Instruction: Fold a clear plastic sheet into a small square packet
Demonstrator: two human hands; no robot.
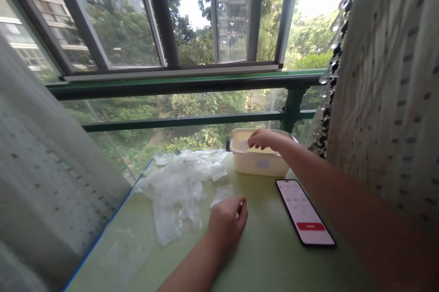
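Note:
My right hand (263, 139) reaches over the rim of a cream plastic bin (250, 166) at the back of the table. Its fingers are bent down and closed, with a thin whitish piece (243, 145) at the fingertips, too blurred to name. On the tabletop rests my left hand (227, 219), curled, thumb and forefinger meeting in a loop with nothing visible in it. Just beyond it lies a small clear plastic bag (222, 193). A loose, crumpled heap of similar clear plastic bags (181, 184) spreads to the left of that hand.
A phone (303, 212) showing a running timer and a red button lies under my right forearm. The pale green table (260, 255) has a blue edge on the left. Behind it stand a green railing (192, 120) and windows. Curtains (384, 100) hang on both sides.

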